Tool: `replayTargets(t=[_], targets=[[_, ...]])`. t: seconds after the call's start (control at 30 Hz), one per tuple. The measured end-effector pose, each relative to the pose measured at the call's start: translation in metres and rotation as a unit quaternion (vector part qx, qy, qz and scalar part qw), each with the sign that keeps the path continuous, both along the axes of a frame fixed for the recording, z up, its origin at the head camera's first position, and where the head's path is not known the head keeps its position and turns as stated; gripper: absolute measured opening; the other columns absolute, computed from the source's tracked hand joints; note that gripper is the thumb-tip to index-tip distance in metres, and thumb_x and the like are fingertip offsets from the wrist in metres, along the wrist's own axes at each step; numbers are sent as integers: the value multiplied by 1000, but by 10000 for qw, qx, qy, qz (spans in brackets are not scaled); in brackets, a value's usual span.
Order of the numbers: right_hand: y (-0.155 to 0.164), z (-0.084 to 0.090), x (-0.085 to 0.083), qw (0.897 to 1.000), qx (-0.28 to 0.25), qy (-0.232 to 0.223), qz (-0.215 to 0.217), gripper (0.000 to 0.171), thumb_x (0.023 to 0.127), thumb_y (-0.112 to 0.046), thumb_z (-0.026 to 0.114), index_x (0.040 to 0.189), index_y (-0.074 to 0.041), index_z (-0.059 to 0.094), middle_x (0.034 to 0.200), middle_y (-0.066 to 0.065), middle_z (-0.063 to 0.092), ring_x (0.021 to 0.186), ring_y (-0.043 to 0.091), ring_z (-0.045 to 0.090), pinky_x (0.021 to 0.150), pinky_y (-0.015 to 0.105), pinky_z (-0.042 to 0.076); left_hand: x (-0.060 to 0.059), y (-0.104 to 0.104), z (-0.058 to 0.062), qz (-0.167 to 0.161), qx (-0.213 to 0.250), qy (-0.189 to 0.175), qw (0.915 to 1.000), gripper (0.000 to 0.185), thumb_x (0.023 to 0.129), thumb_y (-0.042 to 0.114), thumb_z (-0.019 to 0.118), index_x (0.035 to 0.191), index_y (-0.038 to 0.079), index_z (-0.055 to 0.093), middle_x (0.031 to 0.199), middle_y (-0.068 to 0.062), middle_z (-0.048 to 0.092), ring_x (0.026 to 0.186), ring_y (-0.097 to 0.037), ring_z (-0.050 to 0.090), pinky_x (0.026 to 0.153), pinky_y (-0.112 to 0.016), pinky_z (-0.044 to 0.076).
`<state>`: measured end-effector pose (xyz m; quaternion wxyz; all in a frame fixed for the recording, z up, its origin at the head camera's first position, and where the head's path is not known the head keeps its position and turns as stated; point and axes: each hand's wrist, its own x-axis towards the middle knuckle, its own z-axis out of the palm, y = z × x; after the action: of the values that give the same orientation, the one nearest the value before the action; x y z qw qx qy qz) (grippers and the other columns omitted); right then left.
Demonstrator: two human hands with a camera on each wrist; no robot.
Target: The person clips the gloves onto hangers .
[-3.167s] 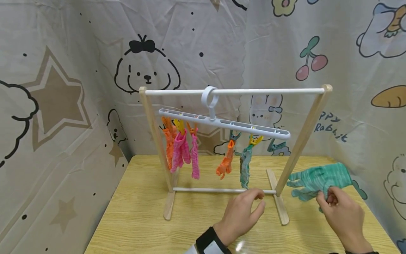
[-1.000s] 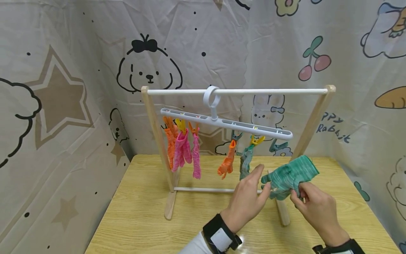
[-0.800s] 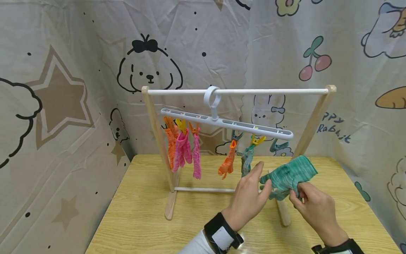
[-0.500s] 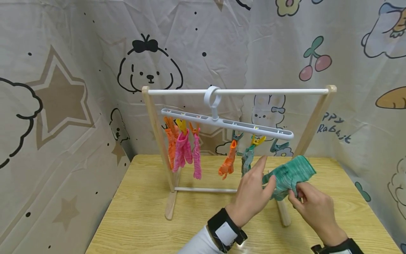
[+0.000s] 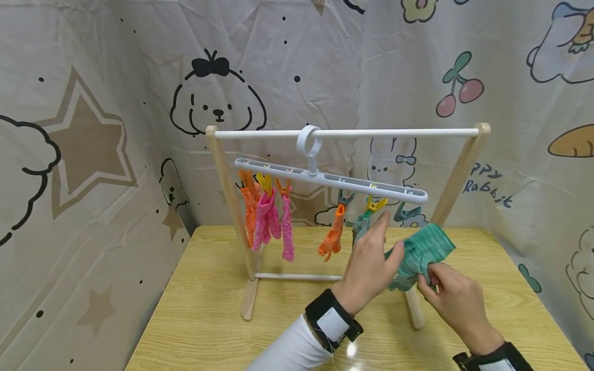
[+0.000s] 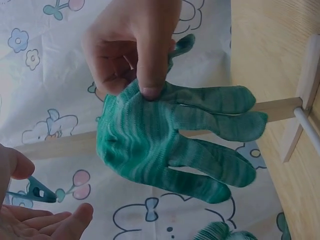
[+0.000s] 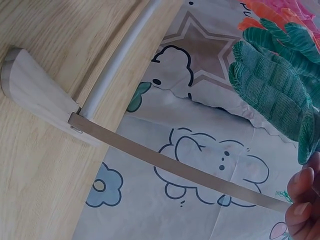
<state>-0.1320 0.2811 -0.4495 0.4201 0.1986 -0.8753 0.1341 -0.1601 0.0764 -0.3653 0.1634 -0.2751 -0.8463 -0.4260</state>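
a green knitted glove (image 5: 419, 252) is held up just in front of the right end of the small drying rack (image 5: 457, 175), above the wooden table (image 5: 209, 319). it is pinched at the cuff edge by the right hand (image 5: 452, 299), thumb and forefinger curled onto the fabric; in the left wrist view the thumb is seen pressed against the cuff of the glove (image 6: 170, 140) while the glove's fingers hang free and spread. the left hand (image 5: 371, 263) is raised beside the glove with its fingers nearly straight and parted, nothing gripped; its fingertips are close to the teal clip (image 5: 405, 213) that hangs empty at the right end of the white clip hanger (image 5: 325, 178). whether the clip is actually touched cannot be told from the head view; in the left wrist view the clip (image 6: 40, 191) lies between thumb and fingers with no clear contact.

the glove is judged light, soft and limp: no shape is kept by it, and it would droop and fold from any point held. it is not slippery, since the knit gives grip, and not fragile. the cuff hem, where the knit is doubled and firm, is judged the best place to be taken hold of, so the fingers hang down clear.

orange, pink and green gloves (image 5: 266, 219) are already clipped along the hanger.
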Motion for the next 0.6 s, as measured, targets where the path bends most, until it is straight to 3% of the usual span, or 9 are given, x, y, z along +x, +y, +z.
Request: replayTargets(t=[0.23,0.33,0.43,0.47,0.6], targets=[[-2,0,-2,10000,15,11,48,47,101,-45,37,75,-10,55,61,-9,41,55,-5,27,44,14,22,-1,3,5,0,9,-8,10000,61,101,22,58,154,0,37,154,-18,48,128,-25,62,98,-34,55],[-2,0,-3,10000,1,11,84,44,99,-43,39,75,-11,56,61,-9,41,55,-5,27,44,14,22,-3,5,6,-37,68,-80,9999,62,101,22,58,155,1,35,155,-16,47,89,-8,70,76,-16,56],[-3,0,-4,10000,1,-45,88,42,98,-42,40,76,-10,56,61,-7,43,55,-5,27,44,14,23,-5,6,7,-69,93,-78,9999,64,101,22,59,156,3,33,157,-15,44,52,-1,42,50,-10,38],[-3,0,-4,9999,7,-63,83,42,98,-42,39,76,-10,56,61,-7,44,55,-5,28,44,14,23,-6,6,7,-63,91,-34,9999,64,101,22,59,156,2,33,158,-15,43,51,-2,36,48,-10,32],[-5,1,-4,9999,56,-129,66,44,100,-43,37,76,-10,56,61,-7,44,54,-4,28,44,14,24,-9,9,9,-87,111,-11,9999,66,101,21,58,158,3,30,160,-14,40,46,-2,35,43,-10,30]])
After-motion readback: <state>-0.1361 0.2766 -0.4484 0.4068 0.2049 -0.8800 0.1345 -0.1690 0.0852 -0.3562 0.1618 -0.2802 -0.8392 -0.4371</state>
